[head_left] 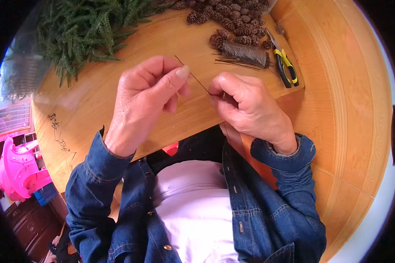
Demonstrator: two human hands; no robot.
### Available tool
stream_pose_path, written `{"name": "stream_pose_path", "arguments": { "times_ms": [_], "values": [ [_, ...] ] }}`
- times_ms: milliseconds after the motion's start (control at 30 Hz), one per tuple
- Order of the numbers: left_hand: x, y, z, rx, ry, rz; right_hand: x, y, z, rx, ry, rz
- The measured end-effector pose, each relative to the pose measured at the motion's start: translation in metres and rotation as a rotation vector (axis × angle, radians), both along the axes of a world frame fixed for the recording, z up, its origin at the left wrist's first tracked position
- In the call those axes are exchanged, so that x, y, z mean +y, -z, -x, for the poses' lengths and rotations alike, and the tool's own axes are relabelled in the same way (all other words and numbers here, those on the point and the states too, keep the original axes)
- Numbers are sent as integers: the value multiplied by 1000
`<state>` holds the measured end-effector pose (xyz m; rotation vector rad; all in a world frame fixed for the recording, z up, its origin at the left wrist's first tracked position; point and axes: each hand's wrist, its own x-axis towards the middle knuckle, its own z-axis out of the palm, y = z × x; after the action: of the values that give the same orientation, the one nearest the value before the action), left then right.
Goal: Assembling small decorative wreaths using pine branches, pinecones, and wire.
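A thin dark wire (198,82) runs slantwise between my two hands, above the wooden table (96,101). My left hand (156,90) pinches it near its upper end, thumb against the fingers, and a short tip sticks out past them. The other end goes into the closed fingers of my right hand (245,98), which hide it. Just beyond my right hand lies a bundle of dark wires in clear wrapping (245,53), with several loose wires (237,64) beside it.
Green fir sprigs (87,33) are heaped at the far left. A pile of pine cones (237,19) spreads along the far right. Yellow-and-black pliers (285,65) rest at the table's right edge. A bright pink plastic object (19,168) stands left of the table.
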<state>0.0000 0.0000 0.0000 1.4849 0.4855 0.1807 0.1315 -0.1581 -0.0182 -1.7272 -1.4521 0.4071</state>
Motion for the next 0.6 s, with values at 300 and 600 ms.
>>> {"name": "stream_pose_path", "arguments": {
  "times_ms": [300, 600],
  "values": [
    [5, 9, -20, 12, -22, 72, 5, 14, -9, 41, 44, -13],
    [19, 13, -36, -4, -50, 36, 9, 24, -16, 43, 76, -45]
  ]
}}
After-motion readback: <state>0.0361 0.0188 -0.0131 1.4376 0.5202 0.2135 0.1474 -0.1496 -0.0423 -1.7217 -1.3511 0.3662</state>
